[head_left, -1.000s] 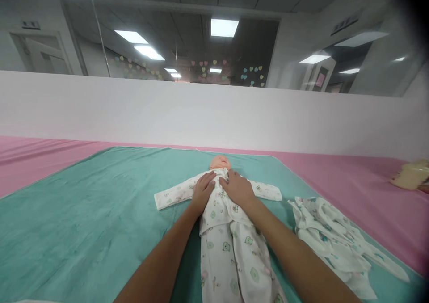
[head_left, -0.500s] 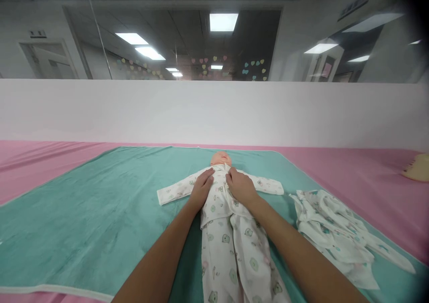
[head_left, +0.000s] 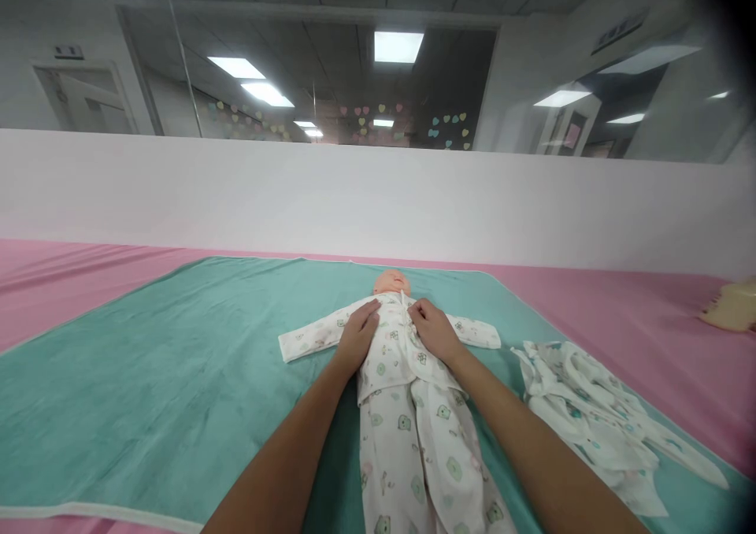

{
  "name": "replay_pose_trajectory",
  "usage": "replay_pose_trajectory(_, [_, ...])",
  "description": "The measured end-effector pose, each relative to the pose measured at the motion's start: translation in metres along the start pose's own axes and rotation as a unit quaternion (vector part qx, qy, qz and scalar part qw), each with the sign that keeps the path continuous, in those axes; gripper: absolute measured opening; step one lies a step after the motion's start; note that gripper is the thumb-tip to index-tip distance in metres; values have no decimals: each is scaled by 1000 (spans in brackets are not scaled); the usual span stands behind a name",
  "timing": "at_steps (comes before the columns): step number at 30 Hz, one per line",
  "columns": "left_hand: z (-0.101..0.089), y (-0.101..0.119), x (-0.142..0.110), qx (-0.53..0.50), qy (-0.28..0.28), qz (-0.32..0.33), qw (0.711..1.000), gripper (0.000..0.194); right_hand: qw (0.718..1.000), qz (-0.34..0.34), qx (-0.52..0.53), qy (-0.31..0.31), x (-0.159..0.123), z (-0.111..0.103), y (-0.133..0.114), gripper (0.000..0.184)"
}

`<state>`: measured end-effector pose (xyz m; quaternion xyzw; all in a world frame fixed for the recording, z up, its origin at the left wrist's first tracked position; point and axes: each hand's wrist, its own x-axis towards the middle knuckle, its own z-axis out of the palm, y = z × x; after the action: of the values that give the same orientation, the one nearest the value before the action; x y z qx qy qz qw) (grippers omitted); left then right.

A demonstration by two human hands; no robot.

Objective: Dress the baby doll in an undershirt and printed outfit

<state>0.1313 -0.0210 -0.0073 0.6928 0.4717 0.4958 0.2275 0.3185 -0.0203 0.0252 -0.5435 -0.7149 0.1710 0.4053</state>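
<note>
A baby doll (head_left: 392, 281) lies on its back with its head at the far end. It wears a white printed baby shirt (head_left: 393, 353), sleeves spread out sideways, and printed trousers (head_left: 395, 455) stretch toward me. My left hand (head_left: 358, 333) rests flat along the left side of the chest, fingers together and extended. On the other side, my right hand (head_left: 434, 328) has its fingers curled at the shirt's front edge, gripping the cloth near the neckline. Part of the right sleeve is hidden behind that hand.
Beneath the doll spreads a teal blanket (head_left: 177, 376) with white edging, over a pink cover (head_left: 620, 305). Crumpled white printed baby clothes (head_left: 591, 416) lie to the right. A yellowish object (head_left: 729, 307) sits at the far right edge. A low white wall (head_left: 265, 195) stands behind.
My right hand has shifted slightly to the right with the shirt's front edge. My left hand stays flat on the chest. The view has tilted a little.
</note>
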Motion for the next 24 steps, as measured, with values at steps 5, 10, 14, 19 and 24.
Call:
replay_pose_trajectory(5, [5, 2, 3, 8, 13, -8, 1000, 36, 1000, 16, -3, 15, 11, 3, 5, 28])
replay_pose_trajectory(10, [8, 2, 7, 21, 16, -1, 1000, 34, 1000, 16, 3, 18, 20, 3, 11, 28])
replay_pose_trajectory(14, [10, 15, 3, 50, -23, 41, 998, 34, 1000, 6, 16, 22, 18, 4, 11, 28])
replay_pose_trajectory(19, [13, 36, -4, 81, -68, 82, 991, 37, 999, -13, 32, 9, 11, 5, 7, 23])
replay_pose_trajectory(24, [12, 37, -4, 83, -68, 72, 992, 44, 997, -50, 54, 6, 8, 5, 8, 18])
